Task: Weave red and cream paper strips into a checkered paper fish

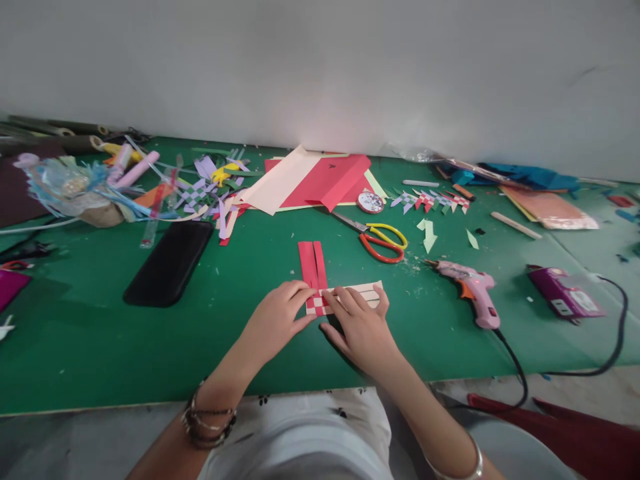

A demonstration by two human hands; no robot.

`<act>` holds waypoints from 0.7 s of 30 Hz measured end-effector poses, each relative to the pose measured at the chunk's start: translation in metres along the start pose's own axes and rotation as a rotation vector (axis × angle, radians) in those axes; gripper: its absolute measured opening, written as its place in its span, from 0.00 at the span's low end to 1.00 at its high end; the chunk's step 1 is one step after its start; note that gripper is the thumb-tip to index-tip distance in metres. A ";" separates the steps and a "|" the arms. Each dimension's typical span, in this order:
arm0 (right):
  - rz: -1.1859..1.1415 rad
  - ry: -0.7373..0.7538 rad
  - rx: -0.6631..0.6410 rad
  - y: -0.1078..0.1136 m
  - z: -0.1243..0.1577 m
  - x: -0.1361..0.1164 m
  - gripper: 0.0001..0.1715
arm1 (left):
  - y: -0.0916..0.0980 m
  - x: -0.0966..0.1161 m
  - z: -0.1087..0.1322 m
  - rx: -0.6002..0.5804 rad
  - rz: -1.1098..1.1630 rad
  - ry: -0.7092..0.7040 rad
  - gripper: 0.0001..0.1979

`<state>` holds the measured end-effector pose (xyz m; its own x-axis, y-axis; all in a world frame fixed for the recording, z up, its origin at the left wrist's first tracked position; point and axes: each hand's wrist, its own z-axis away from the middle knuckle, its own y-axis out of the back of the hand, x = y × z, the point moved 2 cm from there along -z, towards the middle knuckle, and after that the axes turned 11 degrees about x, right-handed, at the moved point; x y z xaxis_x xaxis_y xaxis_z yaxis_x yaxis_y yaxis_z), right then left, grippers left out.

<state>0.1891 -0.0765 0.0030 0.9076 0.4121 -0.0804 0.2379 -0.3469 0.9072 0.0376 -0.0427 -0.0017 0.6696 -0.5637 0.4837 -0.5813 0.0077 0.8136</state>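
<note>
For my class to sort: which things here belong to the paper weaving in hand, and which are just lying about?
In the job:
- red strips and cream strips, woven together under the left hand and right hand
- perhaps scissors, though untouched

Apparently lying about:
- glue gun
- purple box
- wooden stick

Dark, stacked bracelets point(207, 420) circle the left arm point(235, 370) at seven o'clock; a silvery bangle point(479, 459) rings the right arm point(425, 413) at five; pale clothing point(360, 417) at six.
</note>
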 end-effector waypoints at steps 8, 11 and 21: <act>0.051 -0.004 0.064 -0.001 0.001 -0.005 0.21 | 0.004 -0.001 0.004 0.048 -0.172 -0.025 0.11; 0.032 0.004 0.048 -0.001 0.001 -0.005 0.21 | 0.004 -0.001 0.004 0.049 -0.182 -0.035 0.11; 0.021 0.019 0.088 0.000 0.001 -0.005 0.22 | 0.002 0.001 0.004 0.063 -0.200 -0.100 0.12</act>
<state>0.1849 -0.0797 0.0025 0.9061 0.4197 -0.0535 0.2496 -0.4282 0.8685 0.0354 -0.0464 -0.0010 0.7269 -0.6281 0.2775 -0.4714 -0.1626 0.8668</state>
